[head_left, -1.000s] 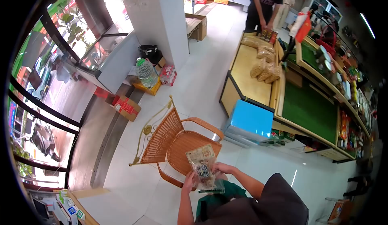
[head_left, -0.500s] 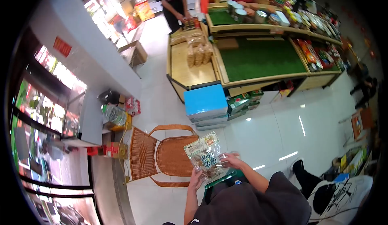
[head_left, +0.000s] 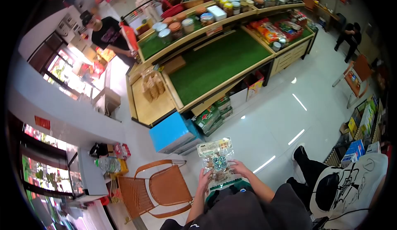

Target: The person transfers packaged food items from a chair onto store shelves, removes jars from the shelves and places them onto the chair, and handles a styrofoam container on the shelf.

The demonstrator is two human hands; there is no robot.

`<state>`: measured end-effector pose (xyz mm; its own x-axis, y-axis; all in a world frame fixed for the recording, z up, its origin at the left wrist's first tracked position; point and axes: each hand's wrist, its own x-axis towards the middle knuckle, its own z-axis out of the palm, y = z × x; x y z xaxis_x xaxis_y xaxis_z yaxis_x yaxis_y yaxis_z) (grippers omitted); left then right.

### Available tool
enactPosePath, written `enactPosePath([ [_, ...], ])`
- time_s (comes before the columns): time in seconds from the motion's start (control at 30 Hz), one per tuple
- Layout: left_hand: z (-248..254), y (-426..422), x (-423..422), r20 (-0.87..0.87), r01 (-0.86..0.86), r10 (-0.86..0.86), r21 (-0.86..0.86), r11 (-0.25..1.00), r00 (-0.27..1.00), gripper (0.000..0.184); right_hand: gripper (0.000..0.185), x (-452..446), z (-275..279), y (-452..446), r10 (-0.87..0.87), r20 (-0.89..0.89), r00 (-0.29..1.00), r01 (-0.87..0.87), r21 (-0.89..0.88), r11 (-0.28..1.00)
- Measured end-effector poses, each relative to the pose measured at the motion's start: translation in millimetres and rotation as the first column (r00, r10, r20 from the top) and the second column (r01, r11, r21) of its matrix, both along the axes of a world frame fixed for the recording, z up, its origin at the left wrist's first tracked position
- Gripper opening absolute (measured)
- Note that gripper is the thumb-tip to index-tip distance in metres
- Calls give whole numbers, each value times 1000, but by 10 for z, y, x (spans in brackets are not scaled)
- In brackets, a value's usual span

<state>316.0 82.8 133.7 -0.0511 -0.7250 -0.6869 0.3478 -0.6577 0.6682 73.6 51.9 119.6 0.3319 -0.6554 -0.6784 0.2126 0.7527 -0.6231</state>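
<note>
A clear plastic food packet [head_left: 218, 160] with a pale printed header and round dark-green lettering is held up before my body. Brownish dried pieces show through its film, but their kind cannot be made out. My left hand [head_left: 204, 178] grips the packet's left edge near the bottom. On the opposite edge, my right hand [head_left: 237, 168] closes its fingers on the film. The packet's lower end is near my dark clothing, where a green band shows.
A brown wicker armchair [head_left: 169, 186] stands at left. Ahead are a blue box [head_left: 171, 132] and a green-topped display stand [head_left: 219, 66] with jars. A person in black [head_left: 109, 37] stands behind it; another in a white top [head_left: 349, 188] is close at my right.
My view has swung to the right, so the stand and chair appear tilted and shifted left. The packet now looks more upright, still in both hands. The far person's head now shows.
</note>
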Motion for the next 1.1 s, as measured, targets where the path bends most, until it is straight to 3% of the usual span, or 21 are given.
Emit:
enactPosePath([
  [0.1,2,-355,-589,6,86,-86,-52,995,996,32,38,-590,43,-152,-95,-83,992,88,-90,992],
  [0.17,-57,-576,-934,-156,105,-116,-78,991,981,30,37,-959,103,-163,-207,-120,971,195,-105,975],
  [0.23,85,-815,-1293,-173,198,-208,-71,978,963,28,36,-1261,197,-113,-307,-151,940,290,-126,949],
  [0.33,221,-1158,-1764,-105,371,-383,-113,922,918,23,34,-1598,368,-50,-530,-98,843,517,-125,847],
  [0.47,330,-1427,-2328,-21,510,-517,-142,849,856,23,33,-1881,321,-11,-688,-134,714,677,-122,726],
  [0.67,14,-1984,-2818,-84,516,-529,-138,846,845,24,33,-2339,234,-478,-732,-194,653,717,-152,681],
  [0.77,4,-2466,-3020,-143,535,-553,-148,832,821,26,35,-2641,229,-939,-692,-197,694,680,-134,721],
  [0.97,214,-3374,-3419,-169,538,-557,-146,830,813,26,36,-3087,317,-1804,-606,-259,752,611,-74,789],
  [1.1,475,-3830,-3600,-128,481,-491,-103,871,862,24,33,-3263,280,-2301,-635,-189,749,632,-86,771],
])
